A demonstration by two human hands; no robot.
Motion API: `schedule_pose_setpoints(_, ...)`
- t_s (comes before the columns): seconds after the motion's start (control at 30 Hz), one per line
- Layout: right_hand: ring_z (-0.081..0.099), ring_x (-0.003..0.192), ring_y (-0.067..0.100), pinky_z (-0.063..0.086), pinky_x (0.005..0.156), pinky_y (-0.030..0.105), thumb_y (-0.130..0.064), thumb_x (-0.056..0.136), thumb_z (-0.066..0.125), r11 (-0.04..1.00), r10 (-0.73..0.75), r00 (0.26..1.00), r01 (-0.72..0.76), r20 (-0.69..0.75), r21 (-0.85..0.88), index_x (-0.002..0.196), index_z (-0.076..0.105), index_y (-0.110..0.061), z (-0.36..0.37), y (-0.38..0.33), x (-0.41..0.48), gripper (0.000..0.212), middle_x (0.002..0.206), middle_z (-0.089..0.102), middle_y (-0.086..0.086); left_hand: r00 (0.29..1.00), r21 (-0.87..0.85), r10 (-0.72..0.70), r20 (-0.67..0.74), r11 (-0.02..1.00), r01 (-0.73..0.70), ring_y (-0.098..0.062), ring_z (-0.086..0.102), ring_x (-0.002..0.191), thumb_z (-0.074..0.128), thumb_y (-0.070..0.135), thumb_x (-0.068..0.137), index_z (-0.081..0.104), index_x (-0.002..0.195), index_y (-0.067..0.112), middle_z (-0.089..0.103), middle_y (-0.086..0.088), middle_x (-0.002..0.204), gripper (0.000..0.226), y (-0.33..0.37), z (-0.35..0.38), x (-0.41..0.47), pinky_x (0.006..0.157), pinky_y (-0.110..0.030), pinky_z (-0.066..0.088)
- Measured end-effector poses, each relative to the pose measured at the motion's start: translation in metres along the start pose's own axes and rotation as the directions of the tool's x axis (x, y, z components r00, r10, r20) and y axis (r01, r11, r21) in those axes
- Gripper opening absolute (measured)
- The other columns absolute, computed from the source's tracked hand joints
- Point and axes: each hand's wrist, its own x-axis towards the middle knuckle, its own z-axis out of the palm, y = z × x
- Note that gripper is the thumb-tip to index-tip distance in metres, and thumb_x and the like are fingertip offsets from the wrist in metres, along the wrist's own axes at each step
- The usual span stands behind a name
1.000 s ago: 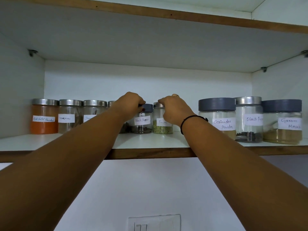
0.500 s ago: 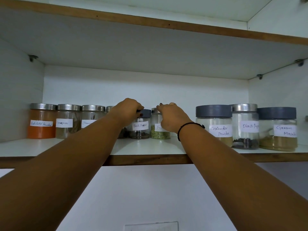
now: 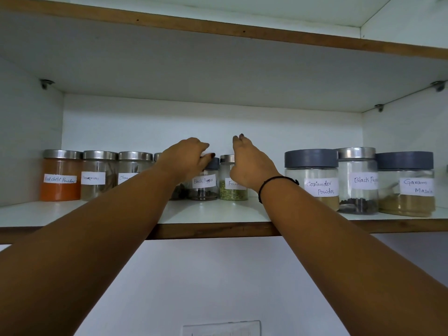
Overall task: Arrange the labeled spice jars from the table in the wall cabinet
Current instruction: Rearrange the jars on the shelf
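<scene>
1. The fennel jar (image 3: 233, 181) stands upright on the shelf (image 3: 218, 212), mid-row and set toward the back wall, with green bits in the bottom and a steel lid. Its label is half covered, so only "Fen" reads.
2. The right hand (image 3: 252, 166) is right in front of that jar and slightly to its right. Its fingers (image 3: 238, 141) point up above the lid, loose and gripping nothing (looks to me like it's off the jar, though the palm hides the jar's right side, so can't swear there's no contact).
3. Just left, touching or nearly so, is the small pepper jar (image 3: 204, 183) with a grey lid. The left hand (image 3: 186, 158) is curled over that lid from the left, fingertips on the rim. Whether it's truly gripping or just resting there, I can't tell.
4. So each jar has its own hand: the right is nearer the fennel, the left nearer the pepper. Both jars have a vertical long axis, so I'd guess any nudge is a slide along the shelf, not a lift.
5. Further out: the chilli jar (image 3: 60, 175) and two cinnamon-ish jars sit at the far left, and the coriander jar (image 3: 312, 178), a second, bigger pepper jar and the garam masala jar (image 3: 407, 185) sit at the right, closer to the shelf's front edge.
6. There's a gap between the fennel and the coriander, partly behind the right wrist. That looks like the free room if anything shifts rightward.
</scene>
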Motion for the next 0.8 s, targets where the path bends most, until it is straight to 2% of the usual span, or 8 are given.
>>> schedule_pose_setpoints(0.03, 0.044, 0.133, 0.032, 0.044, 0.104, 0.041, -0.009, 0.091, 0.054, 1.0, -0.012, 0.999, 0.013, -0.052, 0.014, 0.153, 0.02, -0.005, -0.002, -0.001, 0.0, 0.071, 0.16, 0.02, 0.015, 1.0, 0.002, 0.0, -0.031, 1.0, 0.0, -0.03, 0.053, 0.124, 0.041, 0.038, 0.104, 0.052, 0.14, 0.013, 0.057, -0.013, 0.136, 0.046, 0.001, -0.001, 0.0, 0.1, -0.045, 0.046)
schedule_pose_setpoints(0.13, 0.055, 0.114, 0.029, 0.049, 0.09, 0.039, -0.009, 0.091, 0.05, 0.998, -0.05, 0.96, 0.062, -0.276, 0.033, 0.142, 0.04, -0.006, -0.006, -0.004, -0.001, 0.052, 0.142, 0.044, 0.012, 0.998, 0.01, -0.005, -0.069, 1.0, 0.006, -0.03, 0.054, 0.122, 0.039, 0.038, 0.105, 0.053, 0.136, 0.01, 0.057, -0.014, 0.135, 0.044, 0.003, -0.001, 0.002, 0.099, -0.046, 0.047)
schedule_pose_setpoints(0.27, 0.059, 0.097, 0.025, 0.047, 0.075, 0.033, -0.011, 0.093, 0.048, 0.993, -0.07, 0.891, 0.106, -0.449, 0.056, 0.128, 0.052, -0.007, -0.005, -0.006, 0.0, 0.036, 0.128, 0.054, 0.009, 0.996, -0.018, -0.019, -0.091, 1.0, 0.018, -0.028, 0.047, 0.134, 0.038, 0.038, 0.105, 0.044, 0.147, 0.014, 0.049, -0.011, 0.148, 0.048, 0.004, -0.003, 0.001, 0.107, -0.044, 0.041)
schedule_pose_setpoints(0.47, 0.061, 0.092, 0.023, 0.048, 0.071, 0.032, -0.017, 0.095, 0.048, 0.98, -0.137, 0.852, 0.19, -0.505, 0.055, 0.119, 0.06, -0.007, -0.009, -0.013, -0.014, 0.028, 0.116, 0.06, 0.008, 0.98, -0.031, 0.059, -0.192, 0.997, -0.066, -0.025, 0.051, 0.13, 0.044, 0.037, 0.103, 0.05, 0.143, 0.018, 0.054, -0.006, 0.144, 0.044, 0.025, -0.016, -0.008, 0.102, -0.04, 0.043)
schedule_pose_setpoints(0.53, 0.061, 0.089, 0.023, 0.051, 0.069, 0.033, -0.016, 0.094, 0.051, 0.969, -0.158, 0.829, 0.236, -0.536, 0.079, 0.114, 0.063, -0.008, -0.016, -0.018, -0.022, 0.025, 0.112, 0.062, 0.007, 0.974, -0.051, 0.074, -0.212, 0.995, -0.087, -0.025, 0.057, 0.121, 0.046, 0.037, 0.1, 0.056, 0.136, 0.018, 0.06, -0.006, 0.135, 0.042, 0.036, -0.022, -0.012, 0.096, -0.039, 0.047)
schedule_pose_setpoints(0.63, 0.063, 0.083, 0.021, 0.054, 0.068, 0.035, -0.016, 0.092, 0.055, 0.944, -0.142, 0.76, 0.297, -0.634, 0.145, 0.105, 0.068, -0.009, -0.04, -0.017, -0.034, 0.019, 0.104, 0.067, 0.005, 0.976, -0.089, 0.074, -0.207, 0.992, -0.094, -0.021, 0.063, 0.099, 0.047, 0.038, 0.096, 0.063, 0.121, 0.016, 0.067, -0.004, 0.115, 0.037, 0.056, -0.03, -0.018, 0.079, -0.034, 0.051)
schedule_pose_setpoints(0.7, 0.064, 0.083, 0.02, 0.055, 0.07, 0.035, -0.017, 0.092, 0.056, 0.94, -0.137, 0.737, 0.308, -0.661, 0.148, 0.1, 0.07, -0.01, -0.062, -0.008, -0.041, 0.018, 0.1, 0.069, 0.004, 0.975, -0.117, 0.066, -0.213, 0.989, -0.093, -0.02, 0.062, 0.1, 0.049, 0.038, 0.099, 0.063, 0.123, 0.018, 0.066, -0.003, 0.119, 0.035, 0.074, -0.037, -0.021, 0.08, -0.032, 0.05)
schedule_pose_setpoints(0.8, 0.063, 0.084, 0.019, 0.055, 0.072, 0.037, -0.02, 0.091, 0.054, 0.957, -0.12, 0.742, 0.263, -0.66, 0.122, 0.097, 0.07, -0.012, -0.092, 0.016, -0.052, 0.019, 0.096, 0.069, 0.002, 0.971, -0.22, 0.058, -0.233, 0.969, -0.111, -0.018, 0.061, 0.109, 0.048, 0.041, 0.101, 0.065, 0.124, 0.019, 0.066, -0.001, 0.124, 0.036, 0.106, -0.055, -0.02, 0.09, -0.033, 0.048)
